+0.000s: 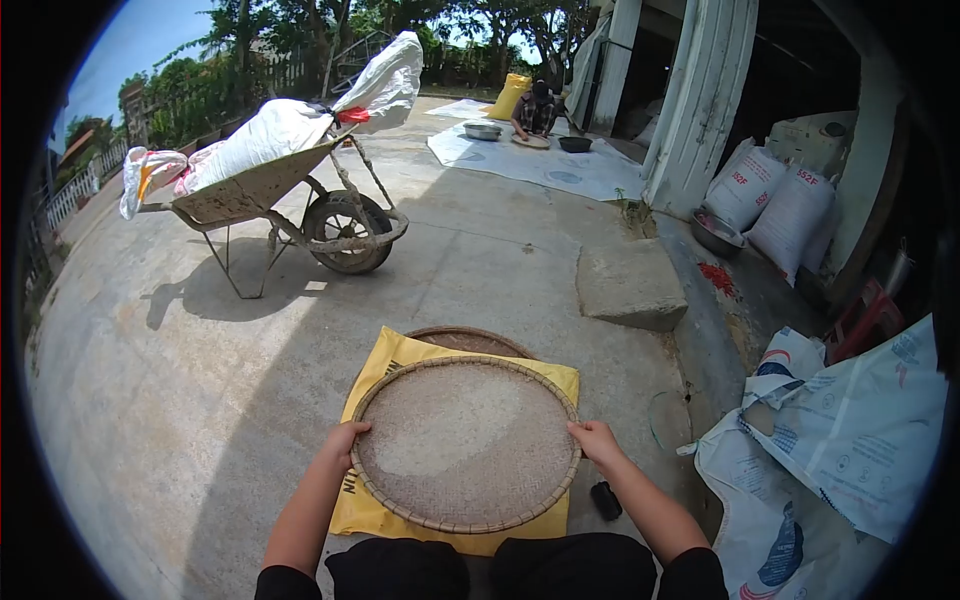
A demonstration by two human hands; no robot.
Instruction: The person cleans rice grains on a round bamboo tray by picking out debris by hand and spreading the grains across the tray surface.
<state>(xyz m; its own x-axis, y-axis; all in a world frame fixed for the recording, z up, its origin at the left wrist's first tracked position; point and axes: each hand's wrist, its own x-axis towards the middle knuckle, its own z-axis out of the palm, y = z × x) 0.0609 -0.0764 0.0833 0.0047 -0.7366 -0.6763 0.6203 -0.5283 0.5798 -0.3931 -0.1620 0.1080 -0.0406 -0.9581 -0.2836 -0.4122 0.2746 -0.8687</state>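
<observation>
A round woven winnowing tray (465,525) is held level in front of my lap, over a yellow sack (385,350) on the concrete. Pale grains (430,430), which look like rice, cover much of its middle and left. My left hand (345,442) grips the left rim, the fingers mostly hidden beneath it. On the opposite side, my right hand (597,442) is closed on the right rim. A second round woven tray (475,340) lies behind, partly covered by the first.
A loaded wheelbarrow (250,190) stands ahead left. Another person (538,112) sits at a white sheet (490,158) farther off. Nearby right are a concrete block (630,280), crumpled white sacks (770,480) and a small black object (605,500). Full sacks (790,220) lean by the doorway.
</observation>
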